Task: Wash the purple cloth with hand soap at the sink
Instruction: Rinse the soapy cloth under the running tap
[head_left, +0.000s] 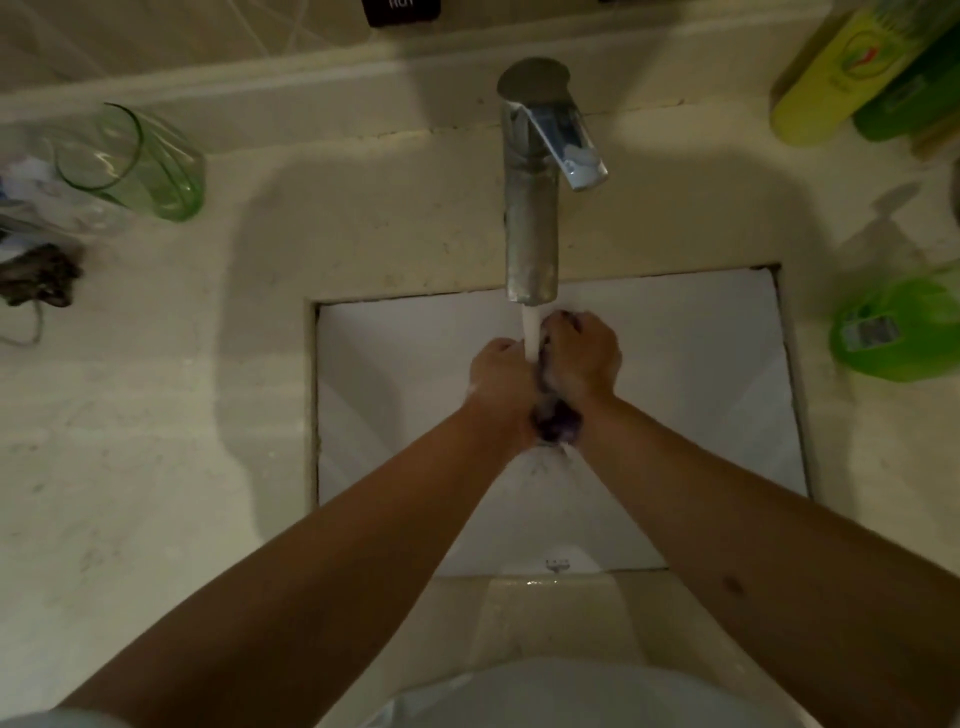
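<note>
Over the white sink (701, 374), both my hands squeeze the purple cloth (557, 423) between them. My left hand (501, 376) grips its left side and my right hand (584, 356) curls round its right side. The cloth is bunched up and mostly hidden, showing dark purple below my wrists and at my right fingertips. Water streams from the metal faucet (532, 208) onto the cloth between my hands and runs off below it. A green soap bottle (898, 332) stands on the counter to the right of the sink.
A green glass tumbler (137, 163) stands at the back left of the beige counter (156, 441), next to plastic wrapping and a dark tangled item (39, 280). Yellow and green bottles (852, 67) stand at the back right.
</note>
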